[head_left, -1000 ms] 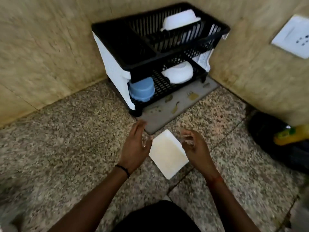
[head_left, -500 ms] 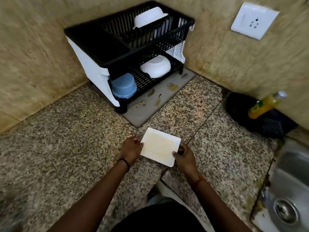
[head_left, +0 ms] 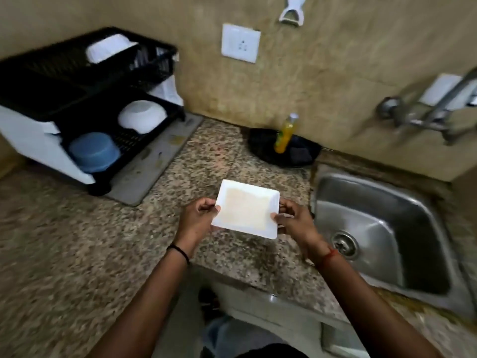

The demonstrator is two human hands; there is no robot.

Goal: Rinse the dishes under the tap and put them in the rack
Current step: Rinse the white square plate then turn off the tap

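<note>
Left hand [head_left: 197, 217] and right hand [head_left: 291, 218] pinch opposite edges of the plate [head_left: 246, 209], now lifted off the counter [head_left: 77, 241] where it lay a second ago; it hangs just left of the sink [head_left: 387, 228], unrinsed by appearance; tap [head_left: 426, 112] far right; rack [head_left: 85, 99] far left.

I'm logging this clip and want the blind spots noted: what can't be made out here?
Head view only:
- Tap: blurred, spout cut off by the right edge; running or not, unclear.
- Plate underside: hidden by the plate itself, gripped by left hand and right hand.
- Rack top tier: blurred.
</note>
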